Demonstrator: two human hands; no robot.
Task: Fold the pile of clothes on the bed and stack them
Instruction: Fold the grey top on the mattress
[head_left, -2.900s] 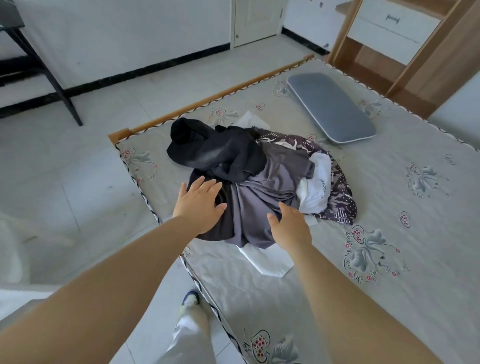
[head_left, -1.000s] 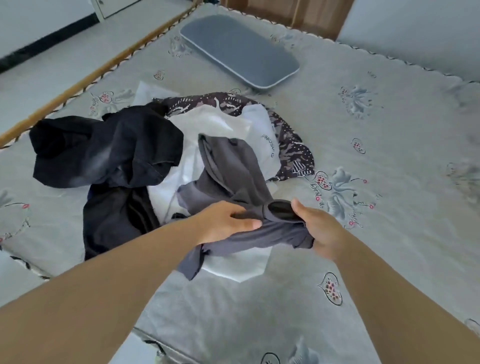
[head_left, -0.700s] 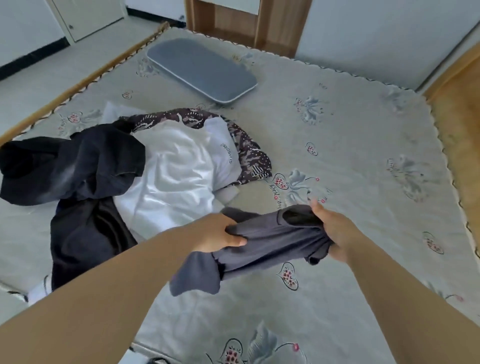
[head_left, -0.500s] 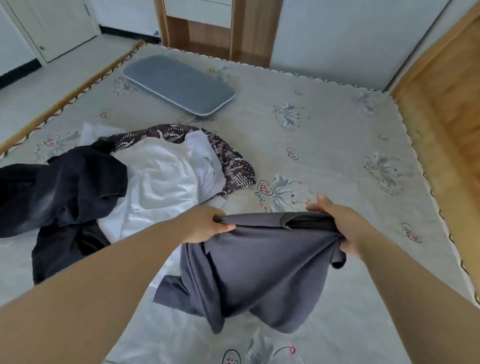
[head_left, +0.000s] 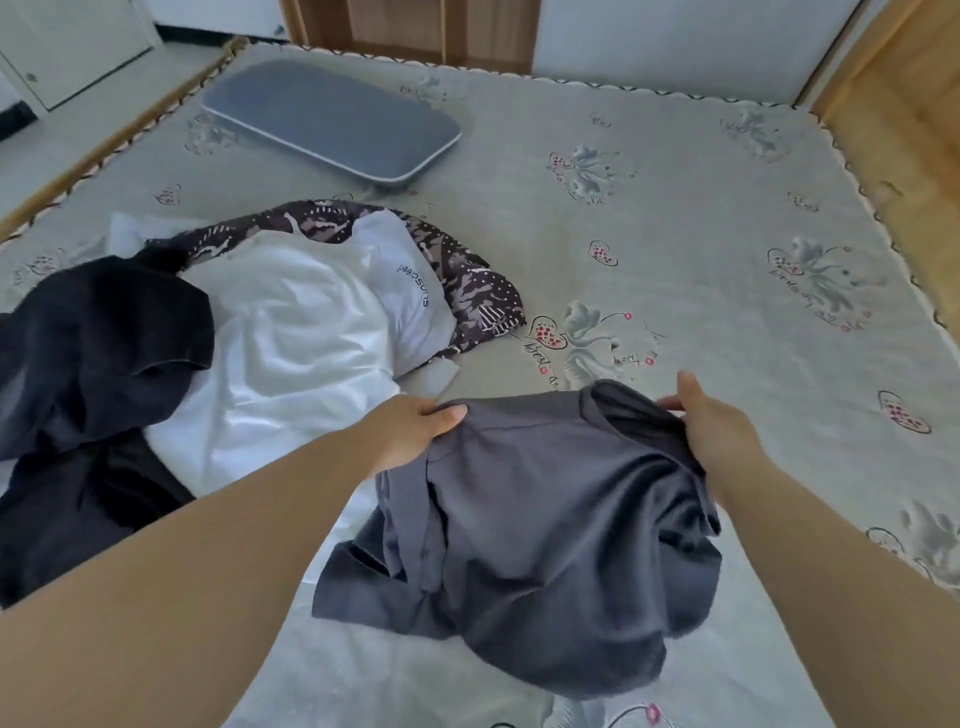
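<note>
Bed, floral grey mattress: nothing folded or stacked yet. Dark grey cotton shirt near the front edge, pinched at its top by left hand and right hand. Unfolded pile at the left edge.

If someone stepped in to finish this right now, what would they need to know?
Left hand and right hand each pinch the top edge of the grey shirt, held up with its lower part bunched on the bed.
Unfolded pile to the left: white shirt, black garment, patterned garment.
Done: the grey shirt is out of the pile. No folded stack in view.
Left: lay it flat, fold it, then fold and stack the others.
</note>
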